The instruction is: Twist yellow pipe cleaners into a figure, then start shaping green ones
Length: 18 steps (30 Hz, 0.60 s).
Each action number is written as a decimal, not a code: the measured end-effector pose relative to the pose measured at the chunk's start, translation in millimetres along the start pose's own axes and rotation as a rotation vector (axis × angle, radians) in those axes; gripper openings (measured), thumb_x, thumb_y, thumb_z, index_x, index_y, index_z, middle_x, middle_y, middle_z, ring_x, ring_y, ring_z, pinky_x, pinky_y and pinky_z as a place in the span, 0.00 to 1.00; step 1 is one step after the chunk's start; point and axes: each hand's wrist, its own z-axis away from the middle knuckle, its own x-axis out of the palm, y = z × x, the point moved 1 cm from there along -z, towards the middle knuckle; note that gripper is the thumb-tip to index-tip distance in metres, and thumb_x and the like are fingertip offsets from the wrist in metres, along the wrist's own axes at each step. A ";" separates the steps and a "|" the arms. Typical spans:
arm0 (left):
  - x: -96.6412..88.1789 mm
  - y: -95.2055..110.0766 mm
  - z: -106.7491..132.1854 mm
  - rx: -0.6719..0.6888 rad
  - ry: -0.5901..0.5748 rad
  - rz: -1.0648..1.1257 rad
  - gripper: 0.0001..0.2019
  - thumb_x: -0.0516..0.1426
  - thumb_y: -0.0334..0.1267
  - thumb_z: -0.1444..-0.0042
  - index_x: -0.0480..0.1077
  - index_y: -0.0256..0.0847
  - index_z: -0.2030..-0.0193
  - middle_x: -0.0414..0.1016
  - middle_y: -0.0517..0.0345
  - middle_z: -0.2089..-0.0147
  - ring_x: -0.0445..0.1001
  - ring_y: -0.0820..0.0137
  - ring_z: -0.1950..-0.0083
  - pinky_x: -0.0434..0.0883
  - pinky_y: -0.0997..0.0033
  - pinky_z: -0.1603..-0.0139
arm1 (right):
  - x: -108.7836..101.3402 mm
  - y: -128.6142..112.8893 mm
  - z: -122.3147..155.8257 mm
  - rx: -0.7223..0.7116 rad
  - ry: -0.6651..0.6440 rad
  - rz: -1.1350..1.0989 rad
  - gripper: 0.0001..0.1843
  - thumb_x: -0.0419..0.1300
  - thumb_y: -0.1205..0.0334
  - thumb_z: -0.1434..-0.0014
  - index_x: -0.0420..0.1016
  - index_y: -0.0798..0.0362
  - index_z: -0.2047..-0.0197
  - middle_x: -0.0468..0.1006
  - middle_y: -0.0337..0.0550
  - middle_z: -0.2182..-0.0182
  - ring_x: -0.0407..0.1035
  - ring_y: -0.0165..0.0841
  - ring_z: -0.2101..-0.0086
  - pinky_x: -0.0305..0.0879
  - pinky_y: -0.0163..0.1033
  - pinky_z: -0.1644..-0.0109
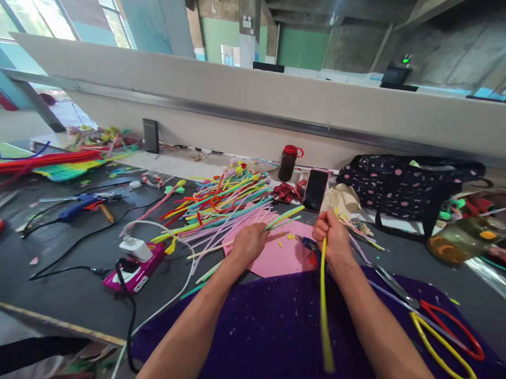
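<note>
My left hand (247, 244) is closed around a few pale green and yellow pipe cleaners (286, 216), at the edge of a pink sheet (270, 258). Their ends stick out past the fingers. In my right hand (331, 234) a yellow pipe cleaner (323, 306) is pinched, its long end hanging down over the dark purple cloth (267, 326). Small yellow snippets (291, 237) lie on the pink sheet between the hands. A blue and orange tool (310, 246) sits beside my right hand, partly hidden by it. Behind my left hand spreads a heap of many-coloured pipe cleaners (222, 202).
Scissors (425, 311) with red and yellow handles lie on the right. At left are a blue glue gun (80, 207) and a magenta power strip (136, 271) with cables. A phone (315, 190), bottle (288, 163) and patterned bag (405, 189) stand behind.
</note>
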 end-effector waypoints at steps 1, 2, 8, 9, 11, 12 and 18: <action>0.9 2.2 1.2 0.012 0.003 -0.027 0.11 0.46 0.39 0.43 0.67 0.40 0.66 0.74 0.54 0.65 0.71 0.69 0.63 0.61 0.73 0.64 | 3.3 6.2 2.7 0.036 -0.024 0.051 0.16 0.64 0.53 0.55 0.63 0.54 0.76 0.52 0.25 0.89 0.43 0.17 0.90 0.38 0.25 0.88; 2.1 4.7 2.7 0.025 0.004 -0.047 0.11 0.45 0.39 0.43 0.67 0.41 0.65 0.73 0.53 0.64 0.71 0.68 0.61 0.61 0.73 0.63 | 6.9 13.6 5.7 0.061 -0.057 0.101 0.16 0.65 0.54 0.57 0.63 0.54 0.75 0.53 0.25 0.89 0.43 0.17 0.90 0.37 0.25 0.88; 9.8 20.1 12.1 0.124 -0.017 -0.098 0.12 0.45 0.39 0.42 0.67 0.41 0.60 0.73 0.54 0.62 0.71 0.67 0.60 0.63 0.72 0.62 | 15.5 40.2 14.6 -0.014 -0.036 0.227 0.16 0.65 0.55 0.57 0.64 0.55 0.76 0.65 0.31 0.84 0.45 0.16 0.89 0.37 0.26 0.88; 10.1 21.3 12.8 0.137 -0.011 -0.085 0.12 0.45 0.39 0.42 0.68 0.42 0.60 0.73 0.54 0.62 0.71 0.68 0.60 0.63 0.72 0.62 | 14.6 40.1 14.3 -0.022 -0.017 0.239 0.16 0.66 0.55 0.58 0.65 0.56 0.76 0.65 0.31 0.84 0.45 0.16 0.89 0.37 0.26 0.87; 9.6 21.8 12.8 0.140 0.012 -0.034 0.12 0.46 0.39 0.43 0.68 0.42 0.60 0.73 0.54 0.63 0.71 0.68 0.61 0.62 0.72 0.62 | 12.9 38.8 13.2 -0.016 -0.013 0.246 0.15 0.65 0.55 0.58 0.65 0.56 0.76 0.66 0.32 0.85 0.45 0.16 0.89 0.37 0.26 0.87; 8.8 21.4 12.1 0.139 0.020 0.010 0.12 0.46 0.40 0.43 0.68 0.41 0.62 0.73 0.55 0.64 0.71 0.69 0.62 0.62 0.73 0.63 | 12.3 38.1 12.6 -0.008 -0.022 0.246 0.15 0.65 0.55 0.58 0.66 0.56 0.77 0.66 0.32 0.85 0.44 0.16 0.89 0.36 0.26 0.87; 3.4 15.1 5.1 0.095 -0.094 0.467 0.17 0.43 0.44 0.43 0.68 0.39 0.72 0.69 0.61 0.76 0.66 0.76 0.76 0.60 0.77 0.75 | 10.7 37.8 10.5 -0.010 -0.036 0.236 0.15 0.64 0.54 0.56 0.71 0.58 0.71 0.73 0.39 0.79 0.46 0.15 0.89 0.37 0.26 0.87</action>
